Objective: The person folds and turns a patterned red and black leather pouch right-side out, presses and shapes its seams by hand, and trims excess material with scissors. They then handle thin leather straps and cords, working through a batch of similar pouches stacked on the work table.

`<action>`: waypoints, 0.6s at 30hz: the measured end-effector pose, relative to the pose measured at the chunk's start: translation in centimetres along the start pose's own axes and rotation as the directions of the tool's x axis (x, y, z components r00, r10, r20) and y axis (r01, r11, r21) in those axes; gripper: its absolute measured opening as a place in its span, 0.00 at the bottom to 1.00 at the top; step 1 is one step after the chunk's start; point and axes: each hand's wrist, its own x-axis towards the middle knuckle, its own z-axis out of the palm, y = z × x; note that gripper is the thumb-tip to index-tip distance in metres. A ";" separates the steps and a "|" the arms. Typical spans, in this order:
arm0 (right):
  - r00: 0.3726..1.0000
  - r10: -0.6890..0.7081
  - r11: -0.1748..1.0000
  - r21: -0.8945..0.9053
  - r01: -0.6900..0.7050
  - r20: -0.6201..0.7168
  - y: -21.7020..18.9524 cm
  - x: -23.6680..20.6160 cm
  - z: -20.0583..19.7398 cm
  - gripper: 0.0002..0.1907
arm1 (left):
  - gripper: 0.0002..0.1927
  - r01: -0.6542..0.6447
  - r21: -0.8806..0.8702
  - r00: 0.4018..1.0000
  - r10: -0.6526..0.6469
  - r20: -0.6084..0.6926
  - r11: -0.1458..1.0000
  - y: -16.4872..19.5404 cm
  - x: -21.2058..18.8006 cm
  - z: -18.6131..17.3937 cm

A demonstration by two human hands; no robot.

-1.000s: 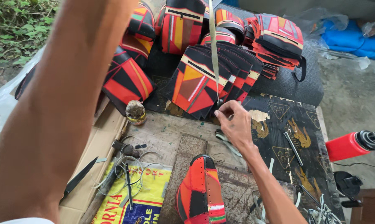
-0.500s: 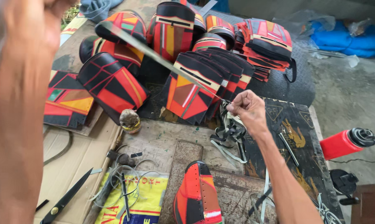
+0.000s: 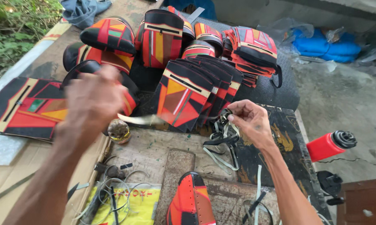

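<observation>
Strapping, a tangle of thin black and pale grey-green fabric strips point(image 3: 223, 134), hung from the right hand point(image 3: 249, 123), whose fingertips pinched its upper loops just in front of the row of black, red and orange patterned fabric panels point(image 3: 188, 93); a taut pale length of the same strip point(image 3: 143, 120) ran leftward from the bundle toward the left hand point(image 3: 93, 100), which was blurred and seemed closed around that strip's end, though the grip itself could not be made out for certain; judging from this, the strip was only being drawn out and separated, with nothing yet attached to a panel. Below lay a half-made red and orange perforated shoe-like piece point(image 3: 191, 205) on a worn wooden board point(image 3: 177, 166); loose strips point(image 3: 256, 202) lay beside it; a small round glue tin point(image 3: 119, 130) stood near the left wrist; finished patterned bags point(image 3: 161, 38) were stacked behind; a red bottle with black cap point(image 3: 330, 145) lay well apart on the concrete at right; much work appeared left.
</observation>
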 end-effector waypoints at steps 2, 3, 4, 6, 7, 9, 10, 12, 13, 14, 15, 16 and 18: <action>1.000 -0.015 1.000 0.001 0.015 -0.002 0.0 -0.3 -0.1 0.14 | 0.14 0.026 0.121 0.974 -0.052 0.219 0.992 3.4 0.3 0.4; 1.000 -0.020 1.000 0.019 0.020 0.002 0.0 -0.4 0.0 0.14 | 0.15 -0.019 0.153 0.965 -0.022 0.261 0.988 4.8 -0.1 0.8; 1.000 -0.024 0.999 0.038 0.024 0.004 0.0 -0.6 0.0 0.14 | 0.14 -0.088 0.130 0.972 0.056 0.228 0.988 6.1 -0.2 1.4; 0.999 -0.037 0.999 0.017 0.036 0.018 0.0 -0.9 0.2 0.14 | 0.12 -0.181 0.173 0.977 0.158 0.140 0.968 8.7 -0.2 3.3; 0.999 -0.044 0.999 0.005 0.044 0.027 0.0 -1.0 0.4 0.14 | 0.11 -0.196 0.237 0.980 0.181 0.085 0.952 9.7 -0.2 4.4; 0.998 -0.058 0.997 -0.054 0.059 0.013 0.0 -1.2 0.7 0.13 | 0.11 -0.234 0.314 0.957 0.275 -0.094 0.920 11.2 -0.2 6.7; 0.998 -0.065 0.995 -0.081 0.065 0.009 0.0 -1.2 0.9 0.12 | 0.12 -0.254 0.332 0.917 0.336 -0.216 0.908 11.7 -0.2 7.8; 0.999 -0.039 0.995 -0.088 0.040 0.013 -0.1 -1.3 1.3 0.12 | 0.12 -0.429 0.052 0.871 0.428 -0.239 0.902 12.6 -0.2 9.7; 1.000 -0.023 0.996 -0.091 0.024 0.014 -0.3 -1.3 1.5 0.12 | 0.11 -0.508 -0.271 0.861 0.484 -0.154 0.818 13.1 -0.3 10.6; 1.000 -0.024 0.997 -0.075 0.025 0.016 -0.5 -1.3 1.6 0.12 | 0.18 -0.411 -0.586 0.887 0.455 -0.079 0.699 13.7 -0.4 11.4; 1.000 -0.025 0.998 -0.061 0.026 0.016 -0.7 -1.3 1.7 0.11 | 0.25 -0.249 -0.828 0.894 0.448 0.003 0.503 14.4 -0.4 12.0; 1.000 -0.027 0.998 -0.048 0.027 0.016 -1.0 -1.3 1.8 0.11 | 0.23 -0.147 -0.877 0.901 0.427 0.072 0.458 14.8 -0.4 12.5; 0.999 -0.034 0.995 -0.089 0.033 -0.009 -1.7 -1.4 1.8 0.11 | 0.19 0.063 -0.932 0.889 0.404 0.215 0.356 15.4 -0.4 13.1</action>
